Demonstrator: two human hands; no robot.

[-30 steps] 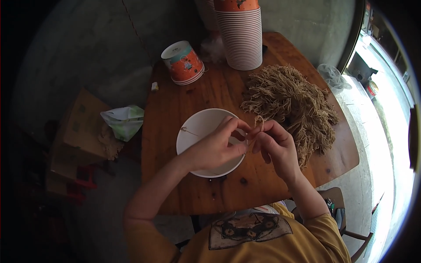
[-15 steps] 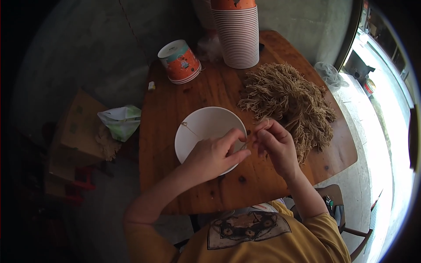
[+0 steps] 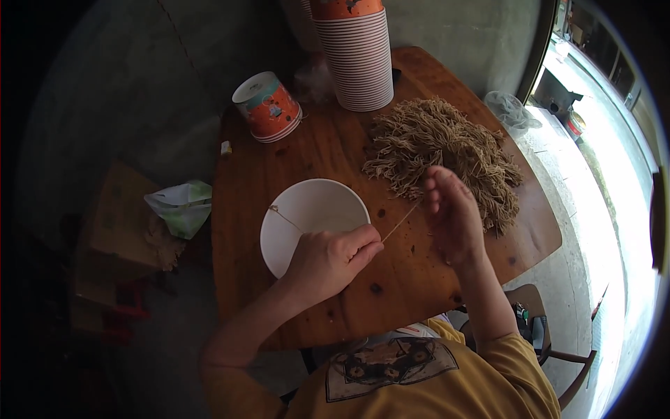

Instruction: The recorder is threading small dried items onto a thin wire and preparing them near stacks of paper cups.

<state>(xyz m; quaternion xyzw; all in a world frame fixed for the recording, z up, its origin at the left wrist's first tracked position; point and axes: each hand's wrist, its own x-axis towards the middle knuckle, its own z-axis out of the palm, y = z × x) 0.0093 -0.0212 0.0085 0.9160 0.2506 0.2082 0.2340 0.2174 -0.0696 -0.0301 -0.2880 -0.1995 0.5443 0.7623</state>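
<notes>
A white paper bucket (image 3: 273, 241) stands mouth up on the wooden table in front of me. A thin brown twine (image 3: 400, 227) is knotted at its left rim and runs across the mouth. My left hand (image 3: 326, 260) lies over the bucket's near right rim, thumb and forefinger pinched on the twine. From there the twine slants up, fairly straight, to my right hand (image 3: 457, 215), whose curled fingers hold its other end. Just beyond that hand lies a heaped pile of cut brown twine (image 3: 447, 153). My left hand hides part of the bucket's right rim.
A tall stack of paper buckets (image 3: 357, 66) stands at the table's back. Left of it, a few orange printed buckets (image 3: 271, 110) sit upside down. A clear plastic bag (image 3: 511, 112) is by the right edge. Cardboard boxes (image 3: 125, 220) and a green-white bag (image 3: 183, 208) are at left.
My left thumb and forefinger have closed on the twine at the rim. My right hand has moved up and away, drawing the twine out straight. The view has shifted slightly.
</notes>
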